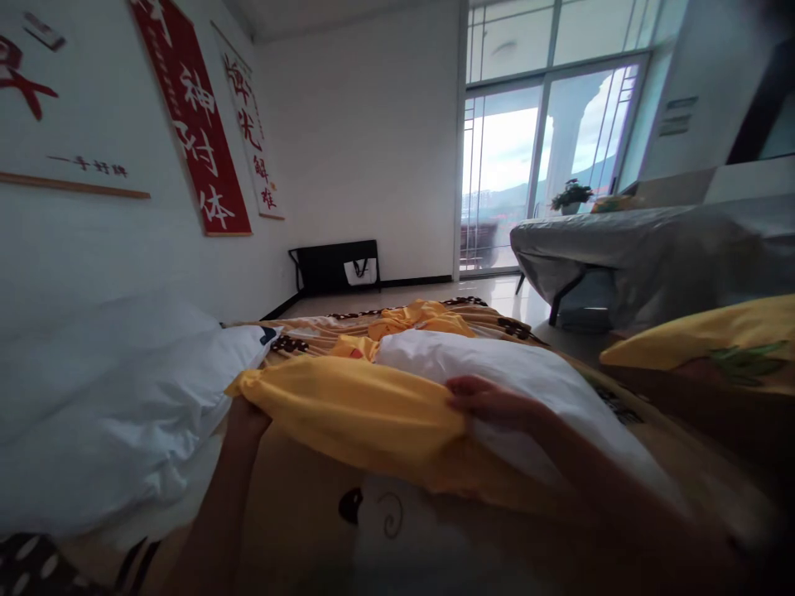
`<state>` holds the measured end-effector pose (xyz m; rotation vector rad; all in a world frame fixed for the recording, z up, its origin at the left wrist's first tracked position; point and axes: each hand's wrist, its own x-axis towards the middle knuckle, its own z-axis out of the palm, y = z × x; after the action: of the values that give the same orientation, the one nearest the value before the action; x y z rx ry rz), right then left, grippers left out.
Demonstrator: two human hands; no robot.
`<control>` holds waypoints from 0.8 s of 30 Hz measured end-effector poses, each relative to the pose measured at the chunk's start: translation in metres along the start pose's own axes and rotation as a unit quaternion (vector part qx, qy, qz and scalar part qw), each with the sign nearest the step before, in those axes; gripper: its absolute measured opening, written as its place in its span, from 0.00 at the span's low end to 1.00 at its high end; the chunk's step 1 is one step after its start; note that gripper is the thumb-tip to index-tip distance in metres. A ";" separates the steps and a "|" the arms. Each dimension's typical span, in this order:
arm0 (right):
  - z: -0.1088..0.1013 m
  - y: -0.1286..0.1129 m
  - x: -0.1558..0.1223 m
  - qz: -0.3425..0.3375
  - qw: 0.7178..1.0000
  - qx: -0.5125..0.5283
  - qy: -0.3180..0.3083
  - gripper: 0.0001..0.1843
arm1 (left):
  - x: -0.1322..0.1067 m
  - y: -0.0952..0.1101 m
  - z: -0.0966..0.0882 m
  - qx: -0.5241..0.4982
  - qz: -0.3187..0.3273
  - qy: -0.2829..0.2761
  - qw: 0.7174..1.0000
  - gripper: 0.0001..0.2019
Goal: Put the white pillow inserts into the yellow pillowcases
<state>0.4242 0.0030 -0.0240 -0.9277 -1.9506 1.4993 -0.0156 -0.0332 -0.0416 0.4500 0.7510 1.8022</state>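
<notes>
A yellow pillowcase (360, 401) stretches between my two hands above the bed, partly over a white pillow (497, 360). At its left corner my left hand (248, 418) is closed on the bunched fabric, the fingers partly hidden behind it. My right hand (488, 399) pinches the upper edge of the cloth, close against the white pillow. Whether any of the pillow lies inside the pillowcase, I cannot tell. More yellow fabric (422, 314) lies crumpled just beyond the pillow.
Another white pillow (124, 414) rests at the left by the wall. A yellow pillow (708, 343) with a printed pattern is at the right. Under everything lies a brown patterned bedspread (298, 497). A covered table (621, 236) stands near the glass door (503, 182); a black folded frame (335, 265) leans at the wall.
</notes>
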 end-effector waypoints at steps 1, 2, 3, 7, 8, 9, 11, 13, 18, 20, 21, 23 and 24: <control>-0.006 0.000 -0.005 0.018 0.997 -0.057 -0.051 0.22 | 0.000 -0.006 -0.008 0.010 -0.003 0.013 1.000 0.11; -0.010 -0.002 -0.011 0.026 0.990 -0.113 -0.086 0.19 | -0.002 -0.012 -0.016 0.020 -0.003 0.025 1.000 0.10; -0.011 -0.004 -0.016 0.025 0.981 -0.164 -0.098 0.16 | -0.005 -0.020 -0.025 0.030 -0.003 0.031 0.999 0.10; 0.006 -0.023 -0.023 -0.031 0.965 -0.256 -0.045 0.10 | -0.021 -0.041 -0.052 0.103 -0.028 -0.010 0.994 0.09; 0.015 -0.027 -0.020 -0.047 0.967 -0.248 -0.040 0.10 | -0.025 -0.041 -0.057 0.144 -0.040 -0.034 0.988 0.11; 0.026 -0.031 -0.015 -0.052 0.969 -0.238 -0.039 0.10 | -0.030 -0.040 -0.061 0.191 -0.057 -0.055 0.978 0.13; 0.049 -0.036 -0.003 -0.024 0.965 -0.259 -0.038 0.13 | -0.036 -0.035 -0.067 0.271 -0.093 -0.081 0.954 0.15; 0.072 -0.040 0.010 0.020 0.939 -0.339 -0.060 0.15 | -0.041 -0.029 -0.072 0.327 -0.110 -0.078 0.935 0.17; 0.103 -0.051 0.028 0.013 0.903 -0.397 -0.167 0.08 | -0.035 -0.036 -0.093 0.499 0.019 0.002 0.866 0.20; 0.099 -0.052 0.033 -0.004 0.954 -0.273 -0.123 0.10 | -0.030 -0.044 -0.103 0.524 0.055 0.027 0.849 0.18; 0.093 -0.050 0.035 -0.003 0.974 -0.217 -0.069 0.12 | -0.029 -0.047 -0.108 0.538 0.072 0.039 0.839 0.18; 0.076 -0.045 0.042 0.013 0.983 -0.174 0.061 0.13 | -0.027 -0.052 -0.116 0.564 0.101 0.061 0.818 0.17; 0.067 -0.041 0.045 0.023 0.975 -0.187 0.120 0.13 | -0.027 -0.053 -0.119 0.575 0.112 0.071 0.808 0.17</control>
<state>0.3370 -0.0103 -0.0023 -1.2555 -2.0741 0.9990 -0.0444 -0.0796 -0.1630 1.2295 1.9572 1.3960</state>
